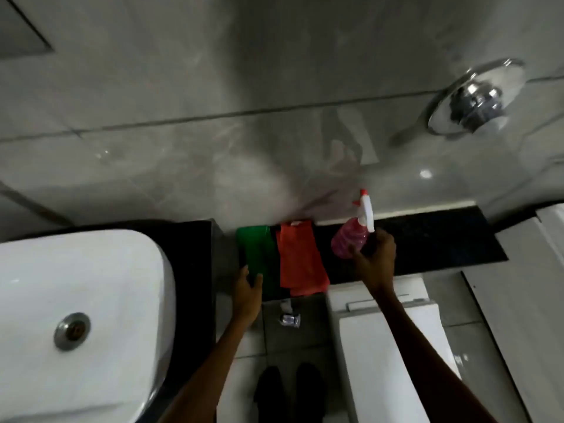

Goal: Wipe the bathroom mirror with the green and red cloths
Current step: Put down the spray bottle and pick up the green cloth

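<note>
Right hand (374,257) wrapped around pink spray bottle (351,241) on dark ledge (442,239). Left hand (248,288) spread, fingers resting on green cloth (254,251), not gripping. Red cloth (300,259) lies just beside, untouched. Mirror out of view; wiping likely not begun.

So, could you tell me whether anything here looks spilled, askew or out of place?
Nothing looks spilled or damaged. The green cloth and red cloth hang over the ledge edge, the red one slightly askew.
</note>
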Demonstrator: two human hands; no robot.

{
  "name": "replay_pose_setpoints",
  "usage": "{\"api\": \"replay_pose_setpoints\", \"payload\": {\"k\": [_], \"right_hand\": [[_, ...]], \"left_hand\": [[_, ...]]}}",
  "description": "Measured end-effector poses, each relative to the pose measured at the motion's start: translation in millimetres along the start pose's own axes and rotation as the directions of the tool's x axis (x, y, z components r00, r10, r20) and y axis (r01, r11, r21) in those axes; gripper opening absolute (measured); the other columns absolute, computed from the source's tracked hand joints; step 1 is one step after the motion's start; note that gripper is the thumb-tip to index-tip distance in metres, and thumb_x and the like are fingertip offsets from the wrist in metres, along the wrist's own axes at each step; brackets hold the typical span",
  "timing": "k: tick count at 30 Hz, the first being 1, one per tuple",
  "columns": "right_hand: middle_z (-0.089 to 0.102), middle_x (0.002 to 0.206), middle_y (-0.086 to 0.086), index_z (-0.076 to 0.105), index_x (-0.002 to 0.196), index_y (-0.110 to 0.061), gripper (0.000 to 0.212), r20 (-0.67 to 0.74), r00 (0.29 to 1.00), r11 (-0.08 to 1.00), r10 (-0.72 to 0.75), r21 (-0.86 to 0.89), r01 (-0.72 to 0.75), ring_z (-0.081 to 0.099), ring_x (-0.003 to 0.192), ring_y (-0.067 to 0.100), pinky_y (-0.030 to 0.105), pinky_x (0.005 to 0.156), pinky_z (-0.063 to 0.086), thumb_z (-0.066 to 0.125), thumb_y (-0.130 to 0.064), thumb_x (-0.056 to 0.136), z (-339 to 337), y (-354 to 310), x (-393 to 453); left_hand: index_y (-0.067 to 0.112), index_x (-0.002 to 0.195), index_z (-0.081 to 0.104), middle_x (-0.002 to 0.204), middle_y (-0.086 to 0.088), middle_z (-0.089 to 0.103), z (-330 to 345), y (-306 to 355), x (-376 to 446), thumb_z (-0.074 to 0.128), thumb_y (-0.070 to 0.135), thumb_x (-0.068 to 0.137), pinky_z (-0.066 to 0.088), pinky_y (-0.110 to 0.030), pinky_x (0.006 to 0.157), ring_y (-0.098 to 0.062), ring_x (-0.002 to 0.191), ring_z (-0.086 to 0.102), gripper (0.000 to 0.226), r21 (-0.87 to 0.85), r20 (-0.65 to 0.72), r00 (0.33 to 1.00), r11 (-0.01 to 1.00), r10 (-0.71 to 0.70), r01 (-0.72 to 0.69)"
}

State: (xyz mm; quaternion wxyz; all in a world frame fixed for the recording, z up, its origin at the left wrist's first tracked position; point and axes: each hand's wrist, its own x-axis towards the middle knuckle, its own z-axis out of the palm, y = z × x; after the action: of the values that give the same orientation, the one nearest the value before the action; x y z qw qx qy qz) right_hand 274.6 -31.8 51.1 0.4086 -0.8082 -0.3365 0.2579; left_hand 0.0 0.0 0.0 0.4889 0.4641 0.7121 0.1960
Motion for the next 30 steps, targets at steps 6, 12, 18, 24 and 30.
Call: {"api": "replay_pose_setpoints", "payload": {"k": [6, 12, 18, 24, 30], "right_hand": [[0.069, 0.122, 0.007, 0.054, 0.126, -0.028, 0.051, 0.005, 1.0, 0.972, -0.007, 0.235, 0.006, 0.069, 0.107, 0.015, 0.033, 0.094, 0.058, 0.085, -0.024, 0.084, 29.7, -7.9, 41.3], [0.072, 0.094, -0.013, 0.064, 0.126, -0.009, 0.033, -0.065, 0.989, 0.966, -0.131, 0.218, 0.142, 0.07, 0.086, -0.003, 0.023, 0.078, 0.058, 0.073, -0.013, 0.094, 39.1, -9.6, 70.1], [0.068, 0.114, 0.03, 0.065, 0.121, 0.012, 0.025, -0.042, 0.945, 0.926, -0.324, 0.192, 0.326, 0.069, 0.109, 0.041, 0.047, 0.098, 0.059, 0.065, 0.002, 0.098, 41.5, -25.1, 61.4], [0.053, 0.111, 0.003, 0.059, 0.108, -0.012, 0.013, 0.104, 0.854, 0.86, -0.511, 0.081, 0.504, 0.06, 0.088, 0.004, 0.012, 0.073, 0.049, 0.059, -0.023, 0.102, 19.5, -64.8, 22.3], [0.068, 0.087, -0.011, 0.063, 0.106, -0.03, 0.035, 0.347, 0.804, 0.874, -0.483, 0.253, 0.416, 0.067, 0.077, 0.001, 0.013, 0.068, 0.052, 0.053, -0.006, 0.084, 4.1, -119.9, -62.7]], "left_hand": [[-0.003, 0.155, 0.035, 0.154, -0.027, 0.044, 37.4, 3.0, 27.2, 0.055, 0.023, 0.104, 0.043, -0.054, 0.115, -0.044, 0.141, 0.047, 0.061, 0.004, -0.193, 0.977, 0.996, -0.085, 0.088], [-0.004, 0.149, 0.038, 0.149, -0.033, 0.045, 55.0, 12.6, 52.4, 0.062, 0.03, 0.1, 0.046, -0.062, 0.105, -0.053, 0.136, 0.047, 0.065, 0.104, -0.284, 0.944, 0.973, -0.171, 0.207], [-0.009, 0.127, 0.059, 0.126, -0.031, 0.067, 51.3, 12.3, 67.9, 0.07, 0.011, 0.093, 0.054, -0.045, 0.093, -0.046, 0.116, 0.066, 0.04, -0.128, -0.247, 0.948, 0.977, -0.199, 0.172], [-0.003, 0.127, 0.065, 0.124, -0.023, 0.071, 22.5, 28.1, 55.8, 0.07, 0.004, 0.089, 0.055, -0.036, 0.085, -0.034, 0.105, 0.07, 0.039, -0.409, -0.08, 0.982, 0.905, -0.168, 0.121], [0.001, 0.123, 0.069, 0.116, -0.017, 0.076, -43.9, 68.5, -9.3, 0.074, -0.004, 0.084, 0.061, -0.041, 0.085, -0.038, 0.112, 0.071, 0.04, -0.636, 0.132, 0.986, 0.754, -0.101, 0.163]]}}
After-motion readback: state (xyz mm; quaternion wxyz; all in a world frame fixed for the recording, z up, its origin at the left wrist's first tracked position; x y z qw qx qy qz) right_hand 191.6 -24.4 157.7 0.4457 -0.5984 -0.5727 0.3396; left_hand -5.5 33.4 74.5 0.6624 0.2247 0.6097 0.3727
